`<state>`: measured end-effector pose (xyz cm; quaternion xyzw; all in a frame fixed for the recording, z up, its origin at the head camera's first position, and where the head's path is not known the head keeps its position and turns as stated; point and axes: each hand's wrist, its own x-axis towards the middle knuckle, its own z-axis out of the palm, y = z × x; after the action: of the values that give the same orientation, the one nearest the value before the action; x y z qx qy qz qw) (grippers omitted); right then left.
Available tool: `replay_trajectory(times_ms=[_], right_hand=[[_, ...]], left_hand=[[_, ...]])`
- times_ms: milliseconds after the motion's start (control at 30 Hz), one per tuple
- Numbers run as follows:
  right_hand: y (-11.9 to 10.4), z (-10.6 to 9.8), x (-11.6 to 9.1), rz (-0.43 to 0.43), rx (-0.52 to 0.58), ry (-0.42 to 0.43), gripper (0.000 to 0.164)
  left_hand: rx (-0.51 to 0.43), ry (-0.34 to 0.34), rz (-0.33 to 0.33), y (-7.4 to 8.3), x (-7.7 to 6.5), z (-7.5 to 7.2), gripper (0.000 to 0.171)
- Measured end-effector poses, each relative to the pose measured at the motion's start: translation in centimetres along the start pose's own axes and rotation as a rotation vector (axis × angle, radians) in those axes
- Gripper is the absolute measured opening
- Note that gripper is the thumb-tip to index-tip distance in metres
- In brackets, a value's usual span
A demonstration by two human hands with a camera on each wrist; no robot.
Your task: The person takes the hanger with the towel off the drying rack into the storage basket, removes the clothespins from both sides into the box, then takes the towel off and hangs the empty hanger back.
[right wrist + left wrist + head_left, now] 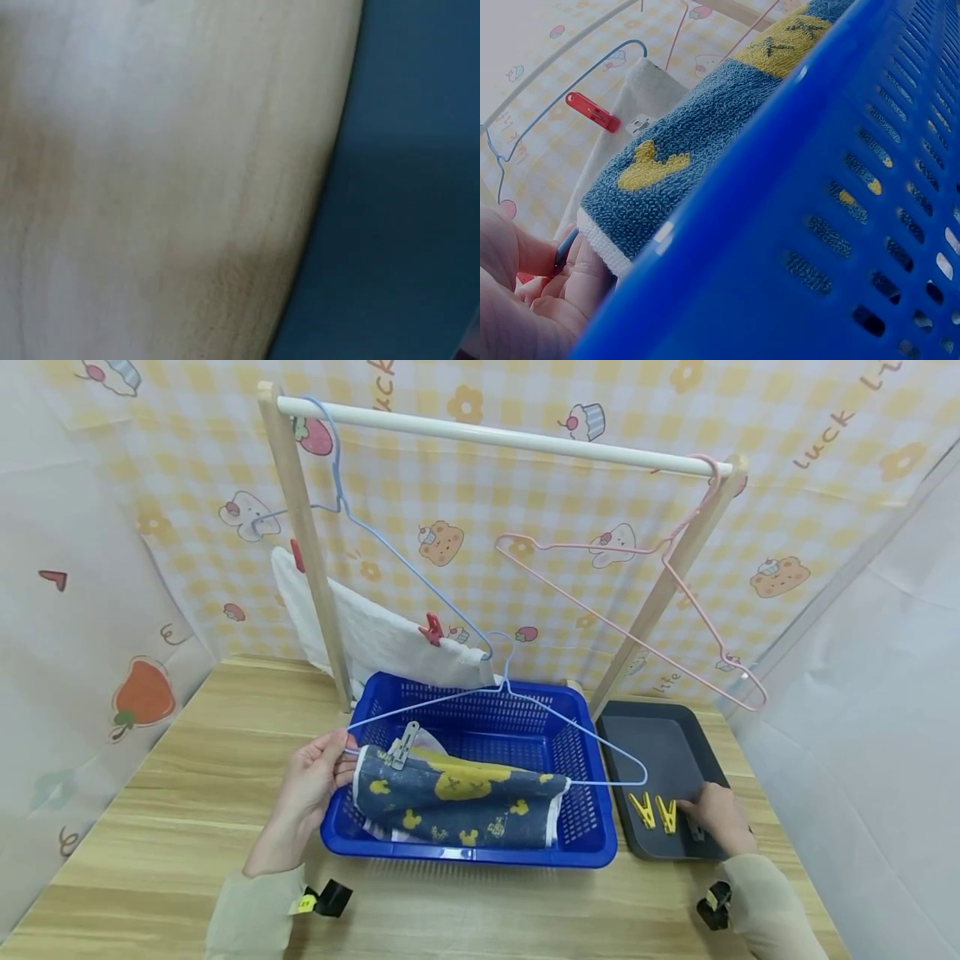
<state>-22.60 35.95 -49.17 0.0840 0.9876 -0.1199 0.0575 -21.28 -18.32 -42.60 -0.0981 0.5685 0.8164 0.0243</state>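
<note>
My left hand (313,781) pinches the left corner of a light blue wire hanger (615,750) between thumb and fingers. A dark blue towel (450,810) with yellow patterns hangs folded over the hanger's lower bar, above the basket. One grey clothespin (402,746) grips the towel near its left edge. At the right, my right hand (723,818) reaches down into a dark grey tray (637,727), beside two yellow clothespins (655,812). A grey piece (696,832) shows partly under its fingers; whether they grip it is hidden.
A blue perforated basket (468,856) stands under the towel. Behind it is a wooden rack with a white rail (480,431). From the rail hang a pink hanger (600,620) and another blue hanger (420,572), with a white towel (375,631) and red clothespins (432,629).
</note>
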Motion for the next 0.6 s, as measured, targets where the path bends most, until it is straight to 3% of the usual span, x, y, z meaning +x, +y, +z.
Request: replay_trajectory(times_ms=[100,167,333,400,600], right_hand=[[0.2,0.0,-0.1,-0.010,0.018,0.005,0.035],[0.3,-0.1,-0.2,-0.029,0.040,0.056,0.031],[-0.7,-1.1,-0.9,-0.128,0.198,0.358,0.018],[-1.7,-1.9,-1.2,-0.153,0.294,0.440,0.016],[-4.7,-4.4,-1.8,-0.173,0.418,0.474,0.020]], left_hand=[[0.001,0.000,0.000,0.0,0.0,0.0,0.038],[0.000,0.000,-0.001,-0.1,0.0,0.0,0.039],[-0.004,-0.009,-0.002,-0.2,0.1,0.1,0.038],[-0.012,-0.019,0.005,-0.2,0.1,0.0,0.037],[-0.023,-0.023,0.017,-0.3,0.2,0.0,0.039]])
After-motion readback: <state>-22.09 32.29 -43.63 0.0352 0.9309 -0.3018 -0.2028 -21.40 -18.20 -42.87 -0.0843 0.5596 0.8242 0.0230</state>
